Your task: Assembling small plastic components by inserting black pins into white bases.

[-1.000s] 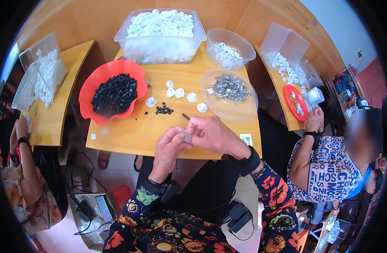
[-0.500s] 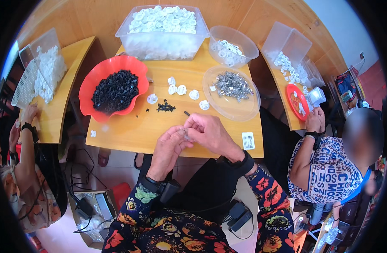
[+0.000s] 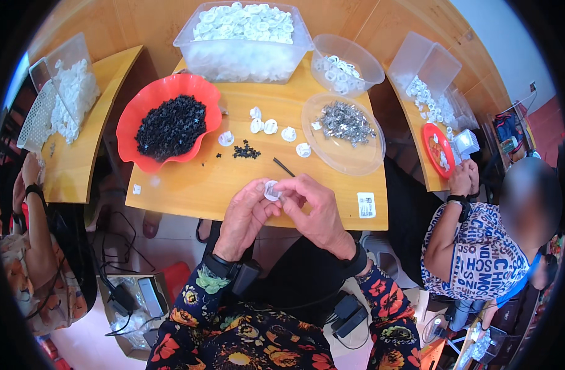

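Near the front edge of the table, my left hand point(image 3: 245, 213) grips a small round white plastic cap point(image 3: 272, 190) between thumb and fingers, its hollow face turned up. My right hand point(image 3: 316, 213) is closed at the cap's right side, its fingertips on the rim; what else they may pinch is too small to tell. Just beyond my hands lies a thin black stick point(image 3: 284, 167). Farther out are a small pile of black plastic pieces point(image 3: 247, 150) and several loose white caps point(image 3: 270, 126).
A red wavy bowl point(image 3: 130, 123) of black pieces stands left. At the back are a clear tub point(image 3: 242, 61) of white parts and a round bowl point(image 3: 375, 74) of white rings. A clear dish point(image 3: 332, 157) holds metal pieces. Co-workers sit at side tables point(image 3: 76, 179).
The cap now shows its hollow face between my fingers, where before it was mostly covered. My right hand has shifted slightly, leaving the black stick in fuller sight. The view has moved a little.
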`<state>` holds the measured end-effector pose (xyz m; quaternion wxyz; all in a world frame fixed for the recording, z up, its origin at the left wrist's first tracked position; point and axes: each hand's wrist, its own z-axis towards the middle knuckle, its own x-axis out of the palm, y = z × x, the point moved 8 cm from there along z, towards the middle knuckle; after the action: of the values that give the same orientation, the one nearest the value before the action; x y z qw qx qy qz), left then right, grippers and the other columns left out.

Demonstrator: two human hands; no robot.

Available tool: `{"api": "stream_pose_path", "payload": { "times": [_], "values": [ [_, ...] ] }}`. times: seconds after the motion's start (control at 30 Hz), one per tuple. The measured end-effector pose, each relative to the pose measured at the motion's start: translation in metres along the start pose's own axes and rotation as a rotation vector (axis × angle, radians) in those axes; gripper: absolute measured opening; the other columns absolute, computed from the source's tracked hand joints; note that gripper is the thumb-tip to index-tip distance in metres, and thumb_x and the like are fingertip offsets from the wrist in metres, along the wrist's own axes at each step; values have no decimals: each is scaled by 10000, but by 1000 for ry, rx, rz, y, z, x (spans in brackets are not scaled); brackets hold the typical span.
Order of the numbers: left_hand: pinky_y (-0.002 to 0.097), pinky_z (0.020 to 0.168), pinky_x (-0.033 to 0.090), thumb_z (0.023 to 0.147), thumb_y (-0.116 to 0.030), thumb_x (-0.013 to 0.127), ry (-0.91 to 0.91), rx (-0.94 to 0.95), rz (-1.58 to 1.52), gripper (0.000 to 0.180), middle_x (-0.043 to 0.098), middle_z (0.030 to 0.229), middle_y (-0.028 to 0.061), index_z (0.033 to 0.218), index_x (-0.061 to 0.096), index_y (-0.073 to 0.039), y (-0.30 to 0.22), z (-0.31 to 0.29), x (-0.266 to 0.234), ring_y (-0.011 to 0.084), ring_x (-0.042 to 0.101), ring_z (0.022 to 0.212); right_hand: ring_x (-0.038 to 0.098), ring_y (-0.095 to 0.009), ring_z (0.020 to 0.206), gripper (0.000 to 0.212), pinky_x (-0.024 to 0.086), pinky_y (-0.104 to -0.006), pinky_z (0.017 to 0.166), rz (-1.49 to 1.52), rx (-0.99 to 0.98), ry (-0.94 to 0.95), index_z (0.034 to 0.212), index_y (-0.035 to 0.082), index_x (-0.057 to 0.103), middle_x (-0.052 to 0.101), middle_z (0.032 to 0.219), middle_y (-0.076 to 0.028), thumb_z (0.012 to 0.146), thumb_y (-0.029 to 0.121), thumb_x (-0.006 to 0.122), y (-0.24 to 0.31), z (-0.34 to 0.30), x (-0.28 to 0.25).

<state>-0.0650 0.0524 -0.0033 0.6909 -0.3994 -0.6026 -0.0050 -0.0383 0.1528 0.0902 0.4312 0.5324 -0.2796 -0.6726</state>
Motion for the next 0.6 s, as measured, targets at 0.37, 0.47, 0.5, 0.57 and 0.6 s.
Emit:
{"api": "stream_pose_path", "payload": {
  "times": [0.37, 0.47, 0.5, 0.57, 0.6],
  "values": [
    [315, 896, 482, 980, -214, 485, -25, 0, 93, 245, 599, 1046, 82, 1117, 509, -12, 3, -2, 0, 167, 597, 987, 565, -71, 625, 123, 465, -221, 565, 185, 203, -192, 935, 10, 595, 586, 747, -30, 831, 32, 657, -26, -10, 11],
    [315, 925, 466, 977, -176, 488, -26, 35, 91, 211, 590, 1060, 68, 1118, 509, -20, 2, -3, 3, 161, 585, 1015, 549, -49, 635, 115, 451, -203, 564, 203, 217, -241, 916, 10, 587, 586, 753, -14, 834, 37, 663, -36, -15, 13],
    [315, 925, 466, 977, -176, 488, -23, 30, 90, 211, 590, 1060, 68, 1118, 509, -20, 3, -3, 5, 161, 585, 1015, 537, -41, 634, 112, 444, -197, 564, 298, 242, -268, 913, 10, 585, 584, 756, -2, 837, 36, 662, -48, -18, 16],
    [316, 939, 458, 975, -146, 488, -61, 63, 127, 197, 580, 1066, 62, 1124, 507, -19, 1, -4, 5, 151, 578, 1015, 524, -33, 633, 108, 437, -191, 563, 397, 270, -294, 910, 9, 583, 582, 759, 10, 840, 34, 662, -57, -21, 23],
    [316, 939, 458, 975, -146, 488, -61, 59, 127, 197, 580, 1066, 62, 1124, 507, -19, 4, -4, 5, 151, 578, 1015, 513, -25, 632, 98, 429, -185, 560, 467, 282, -326, 906, 12, 584, 580, 758, 19, 845, 32, 658, -59, -23, 24]
  ]
}}
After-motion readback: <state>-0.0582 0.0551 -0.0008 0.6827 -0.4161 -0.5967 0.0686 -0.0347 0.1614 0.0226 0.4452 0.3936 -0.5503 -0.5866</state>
